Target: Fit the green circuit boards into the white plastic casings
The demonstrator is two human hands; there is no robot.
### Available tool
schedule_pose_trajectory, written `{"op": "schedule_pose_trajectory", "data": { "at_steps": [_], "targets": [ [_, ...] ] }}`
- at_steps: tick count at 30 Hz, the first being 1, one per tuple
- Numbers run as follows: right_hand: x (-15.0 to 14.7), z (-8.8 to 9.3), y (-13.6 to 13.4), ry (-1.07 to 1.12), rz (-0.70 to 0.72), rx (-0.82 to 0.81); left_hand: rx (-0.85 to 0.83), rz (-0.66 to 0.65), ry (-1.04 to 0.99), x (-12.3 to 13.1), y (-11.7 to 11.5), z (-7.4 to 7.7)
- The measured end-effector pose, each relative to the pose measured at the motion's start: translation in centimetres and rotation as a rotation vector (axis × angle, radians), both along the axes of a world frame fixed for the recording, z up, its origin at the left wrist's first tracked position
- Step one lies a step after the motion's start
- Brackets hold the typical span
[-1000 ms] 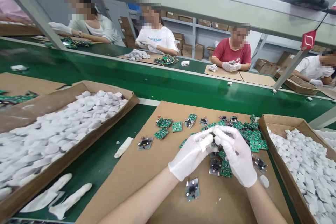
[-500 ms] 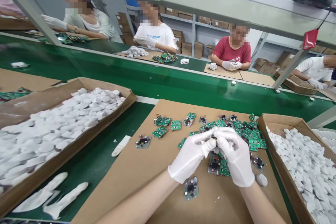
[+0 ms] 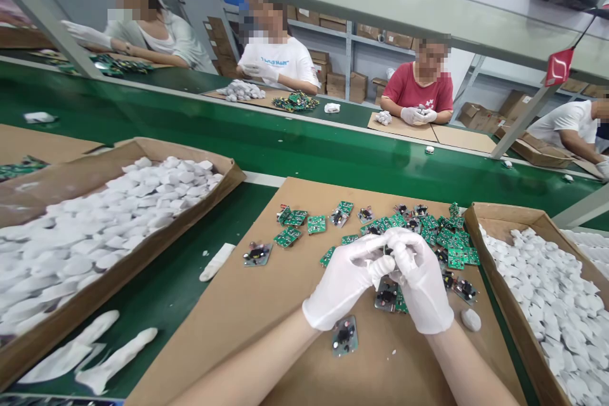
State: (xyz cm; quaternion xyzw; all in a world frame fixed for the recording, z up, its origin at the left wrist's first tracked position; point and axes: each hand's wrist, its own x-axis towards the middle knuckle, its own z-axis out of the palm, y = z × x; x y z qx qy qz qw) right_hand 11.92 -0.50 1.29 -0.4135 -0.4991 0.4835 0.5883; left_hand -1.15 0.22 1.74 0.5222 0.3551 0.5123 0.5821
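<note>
My left hand (image 3: 343, 280) and my right hand (image 3: 419, 280) wear white gloves and meet fingertip to fingertip above a cardboard sheet (image 3: 266, 311). Both pinch a small part between them, mostly hidden by the fingers; a dark bit shows at the fingertips. Under and beyond my hands lies a scatter of small green circuit boards (image 3: 442, 238). One board with a black round part (image 3: 344, 334) lies just below my left wrist. A small white piece (image 3: 471, 320) rests to the right of my right wrist.
A cardboard tray of white pieces (image 3: 552, 298) stands at the right, and another such tray (image 3: 95, 216) at the left. Loose white finger cots (image 3: 114, 361) lie on the green belt. Several gloved people work across the green conveyor (image 3: 304, 146).
My hands stay joined at the fingertips and have barely shifted, drifting a little left and down in view as the camera tilts. The fingers keep working the small part.
</note>
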Motion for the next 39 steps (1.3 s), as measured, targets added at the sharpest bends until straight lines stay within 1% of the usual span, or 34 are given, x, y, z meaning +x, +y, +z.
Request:
{"op": "schedule_pose_trajectory", "data": {
  "at_steps": [4,7,10,14,18,20,22,24,26,28,31,34,36,39],
  "targets": [
    [0.4,0.4,0.0,0.076,0.088,-0.102,-0.031,-0.081,-0.052,0.1,-0.1,0.8],
    [0.2,0.5,-0.1,0.096,0.058,-0.114,-0.072,-0.079,-0.086,0.2,-0.2,1.1],
    [-0.1,0.2,-0.3,0.028,-0.007,-0.048,-0.083,-0.077,-0.124,0.3,-0.2,0.9],
    [-0.6,-0.5,-0.6,-0.127,-0.1,0.051,-0.073,-0.081,-0.15,0.4,-0.2,0.3],
    [-0.8,-0.6,-0.8,-0.261,-0.228,0.291,-0.056,-0.045,-0.102,0.4,-0.2,0.4],
    [-0.7,-0.4,-0.8,-0.28,-0.227,0.347,-0.038,-0.064,-0.098,0.2,-0.2,0.8],
    [-0.4,-0.1,-0.9,-0.238,-0.147,0.269,-0.026,-0.103,-0.08,0.0,-0.2,1.2],
    [-0.1,0.2,-1.0,-0.144,-0.047,0.133,-0.015,-0.145,-0.053,-0.1,-0.3,1.6],
    [0.1,0.4,-1.0,-0.078,-0.009,0.062,-0.001,-0.177,-0.044,-0.2,-0.4,1.8],
    [0.1,0.7,-1.1,-0.091,-0.048,0.077,0.014,-0.188,-0.048,-0.3,-0.3,1.7],
    [-0.1,1.1,-1.2,-0.17,-0.123,0.119,0.012,-0.187,-0.039,-0.3,0.0,1.1],
    [-0.2,1.3,-1.2,-0.229,-0.156,0.123,-0.003,-0.194,-0.042,-0.3,0.1,0.6],
    [-0.2,1.2,-1.2,-0.183,-0.117,0.09,-0.026,-0.215,-0.055,-0.4,0.1,0.6],
    [-0.1,1.1,-1.3,-0.007,0.004,0.009,-0.068,-0.253,-0.087,-0.5,0.0,0.9]
  ]
}}
